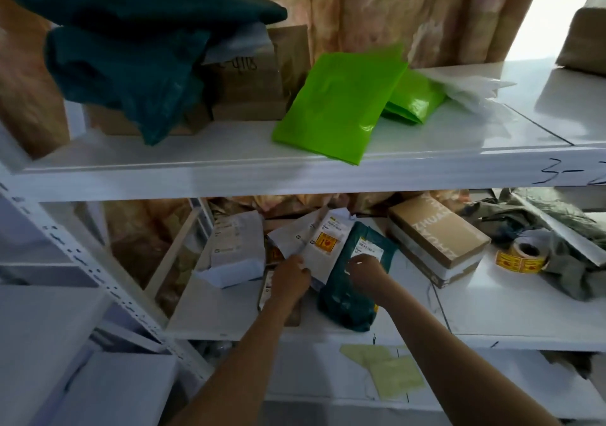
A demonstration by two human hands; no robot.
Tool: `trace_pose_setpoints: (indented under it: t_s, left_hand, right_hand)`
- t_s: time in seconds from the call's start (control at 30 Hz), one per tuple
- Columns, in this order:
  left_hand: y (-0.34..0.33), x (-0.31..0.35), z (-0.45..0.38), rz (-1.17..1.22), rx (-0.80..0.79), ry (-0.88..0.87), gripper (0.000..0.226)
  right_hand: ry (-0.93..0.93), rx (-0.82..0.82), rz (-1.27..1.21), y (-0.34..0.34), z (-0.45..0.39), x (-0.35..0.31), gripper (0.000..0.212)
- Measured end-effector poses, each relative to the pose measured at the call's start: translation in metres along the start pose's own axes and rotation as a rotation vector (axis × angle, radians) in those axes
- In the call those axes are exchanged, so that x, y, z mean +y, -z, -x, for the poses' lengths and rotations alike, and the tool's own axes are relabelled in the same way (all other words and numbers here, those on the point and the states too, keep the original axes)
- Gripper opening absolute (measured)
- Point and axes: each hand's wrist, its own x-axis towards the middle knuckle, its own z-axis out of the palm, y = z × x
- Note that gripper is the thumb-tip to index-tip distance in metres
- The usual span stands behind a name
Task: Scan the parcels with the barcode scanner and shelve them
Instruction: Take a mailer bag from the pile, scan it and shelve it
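Observation:
Both my hands reach into the middle shelf [524, 310] of a white rack. My left hand [290, 278] grips the lower edge of a white mailer parcel [323, 245] that carries a yellow sticker and a label, and it stands tilted. My right hand [365, 273] pinches the dark green bag parcel [352, 281] beside it, near its white label. A white padded parcel [237, 248] lies to the left and a brown cardboard box [439, 242] to the right. No barcode scanner is in view.
The top shelf [196, 166] holds dark teal bags [131, 64], brown boxes [249, 84], two bright green mailers [337, 104] and clear plastic. A roll of yellow stickers [524, 255] and an olive bag [574, 261] lie on the middle shelf's right. Curtains hang behind.

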Motion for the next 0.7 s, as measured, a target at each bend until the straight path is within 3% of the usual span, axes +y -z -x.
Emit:
trace_pose_setpoints:
  t_s: [0.1, 0.27, 0.5, 0.7]
  left_hand:
    - [0.000, 0.005, -0.031, 0.001, -0.022, -0.008, 0.037]
    - [-0.008, 0.000, -0.087, -0.043, -0.181, -0.010, 0.055]
    - [-0.023, -0.002, -0.130, -0.058, -0.328, -0.031, 0.047]
    - [-0.029, 0.004, -0.139, -0.060, -0.331, -0.013, 0.043]
  right_hand:
    - [-0.056, -0.022, -0.058, -0.003, -0.023, -0.017, 0.029]
    - [-0.160, -0.057, -0.235, -0.009, -0.054, -0.030, 0.023]
    - [-0.244, -0.018, -0.287, -0.015, -0.090, -0.038, 0.032]
    - [-0.306, -0.061, -0.310, -0.009, -0.096, -0.039, 0.033]
